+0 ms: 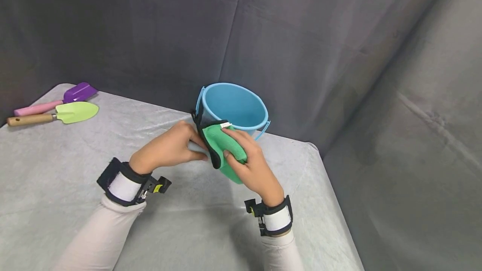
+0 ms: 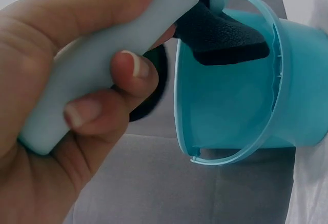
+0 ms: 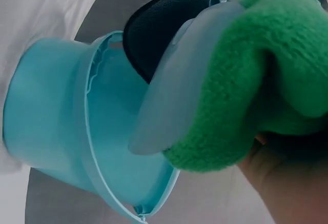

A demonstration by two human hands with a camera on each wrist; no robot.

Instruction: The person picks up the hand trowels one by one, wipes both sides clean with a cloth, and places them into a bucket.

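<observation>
My left hand (image 1: 171, 147) grips the handle of a pale blue plastic scoop (image 2: 87, 70), thumb and fingers curled round it. Its blade (image 3: 177, 93) is wrapped in a green cloth (image 1: 222, 145) with a black edge. My right hand (image 1: 250, 166) holds that cloth around the blade, fingers curled over the green pile (image 3: 251, 75). Scoop and cloth are just in front of the rim of a blue bucket (image 1: 233, 106), which stands upright on the table. The cloth's black part (image 2: 220, 34) hangs over the bucket's mouth (image 3: 118, 131).
A purple shovel (image 1: 79, 92) with a pink handle and a green trowel (image 1: 75, 112) with a wooden handle lie at the far left of the grey-covered table (image 1: 56, 170). The table's right edge (image 1: 335, 204) drops off close to the bucket. Dark grey drapes stand behind.
</observation>
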